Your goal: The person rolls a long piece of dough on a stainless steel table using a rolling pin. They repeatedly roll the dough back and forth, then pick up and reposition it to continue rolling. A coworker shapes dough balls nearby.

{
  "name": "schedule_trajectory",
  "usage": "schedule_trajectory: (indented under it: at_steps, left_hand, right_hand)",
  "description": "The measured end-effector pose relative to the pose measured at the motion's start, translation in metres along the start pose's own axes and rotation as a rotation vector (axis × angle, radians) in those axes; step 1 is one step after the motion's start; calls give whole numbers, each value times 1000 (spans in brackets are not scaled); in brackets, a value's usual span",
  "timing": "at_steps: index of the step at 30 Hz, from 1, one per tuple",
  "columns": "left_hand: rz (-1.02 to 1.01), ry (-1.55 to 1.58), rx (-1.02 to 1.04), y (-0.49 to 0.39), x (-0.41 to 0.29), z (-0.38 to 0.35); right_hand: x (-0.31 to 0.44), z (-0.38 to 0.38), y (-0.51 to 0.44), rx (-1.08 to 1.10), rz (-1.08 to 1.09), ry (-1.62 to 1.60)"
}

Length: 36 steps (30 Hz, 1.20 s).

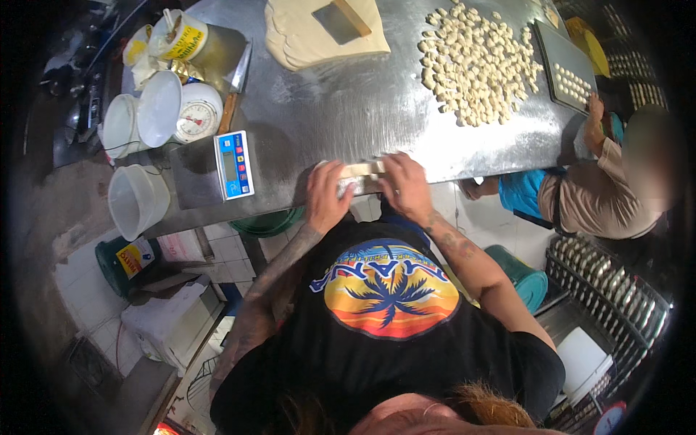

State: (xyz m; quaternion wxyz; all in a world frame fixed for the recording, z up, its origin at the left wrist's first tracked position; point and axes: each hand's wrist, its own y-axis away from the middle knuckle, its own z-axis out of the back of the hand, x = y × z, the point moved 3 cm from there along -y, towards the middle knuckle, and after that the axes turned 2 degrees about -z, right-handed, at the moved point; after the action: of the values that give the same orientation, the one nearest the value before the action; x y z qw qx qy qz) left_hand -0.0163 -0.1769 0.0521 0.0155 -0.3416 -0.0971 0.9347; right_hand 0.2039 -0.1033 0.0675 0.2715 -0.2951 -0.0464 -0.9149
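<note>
At the front edge of the steel table (326,98), a short strip of pale dough (359,170) lies between my two hands. My left hand (328,196) grips its left end with bent fingers. The other end is under the curled fingers of my right hand (405,187), which looks slightly blurred. My fingers hide both ends of the strip. Farther back lies a large slab of dough (293,41), with a wooden-handled dough scraper (340,24) resting flat on it. Many small dough pieces (478,70) are spread loosely to the right.
On the left stand a digital scale (235,166), a dial scale (197,117), a knife (239,76) and plastic tubs (138,198). At right, a co-worker's hand (596,109) touches a tray (565,60) bearing rows of dough balls. Loaded racks (609,293) stand behind, beside a green bin (516,277).
</note>
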Motion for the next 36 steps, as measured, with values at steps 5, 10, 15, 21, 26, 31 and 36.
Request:
schedule_trajectory:
  at_steps: [5,10,15,21,26,31,36]
  left_hand:
    - [-89,-334,47,-106,42,-48]
    - [-322,-309,70,-140,56,-36]
    - [-29,-289,231,-19,24,-31]
    - [-42,-502,11,-136,66,-33]
    - [82,-376,-177,-131,86,-32]
    - [175,-551,-61,-11,41,-53]
    - [-61,-106,237,-59,-85,-86]
  right_hand:
    - [-10,-59,-98,29,41,288]
    - [-25,-53,-125,-191,-81,337]
    - [-7,-58,15,32,-121,239]
    - [-66,-22,-98,-179,-188,365]
    - [-91,-25,-105,-274,-165,280]
    - [-58,-18,19,-89,2,-27]
    - [-89,12,55,-168,-525,-87]
